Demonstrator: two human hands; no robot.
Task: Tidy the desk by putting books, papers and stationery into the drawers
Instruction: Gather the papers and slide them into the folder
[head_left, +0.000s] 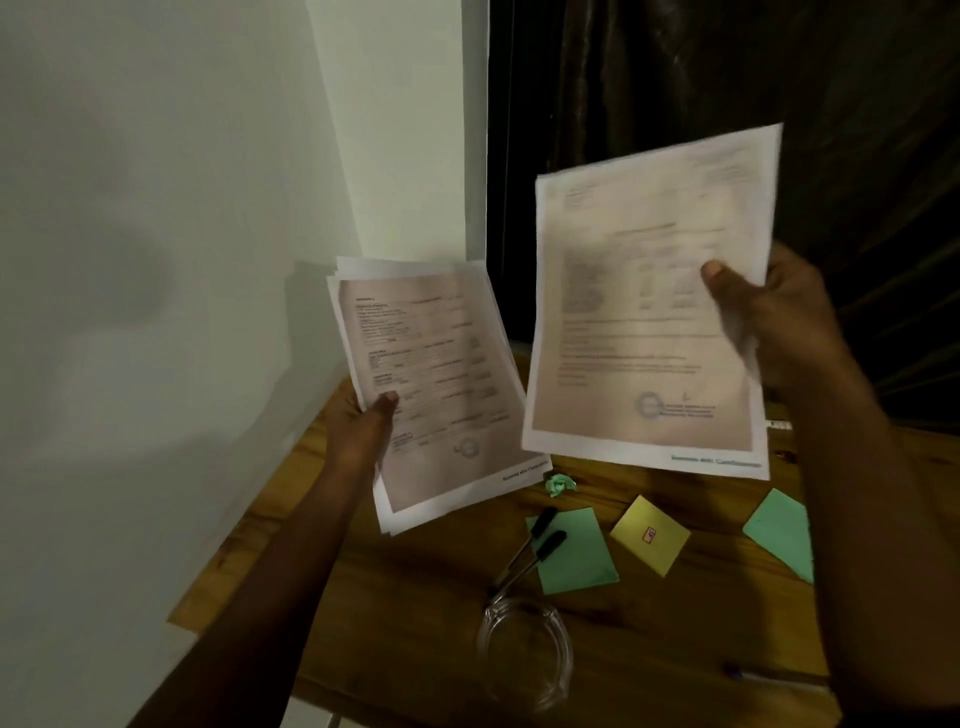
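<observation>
Right forearm sits closest to the lens, lower right, leading up to the right hand (774, 317). That hand pinches a single sheet (639, 322) at its right edge, thumb on the front, fingers behind. Left hand (358, 431) grips a stack of sheets (441, 384) at its left edge, thumb on the top page. Both lots of paper are held in the air above the wooden desk (415, 613), apart from each other, with the single sheet higher.

Single sheet: white margin, pinkish scanned page, blocks of print, a round stamp low right and a teal footer line. I make out "Scanned with" at most; the body text is too blurred. Stack: same look, same stamp and footer. Several pages fan out at its top left corner; I can't get an exact count.

On the desk:
- One clear glass dish (524, 654) sits toward the front.
- Two green squares: a left green note (576, 556) and a right green note (779, 530) by the right arm.
- One yellow note (649, 540) lies between them, with a small red-bordered label I can't read.
- Two pens (535, 545) with black caps lie side by side, caps on the left green note, barrels running toward the dish.
- One crumpled green scrap (560, 484) lies just below the stack.
</observation>
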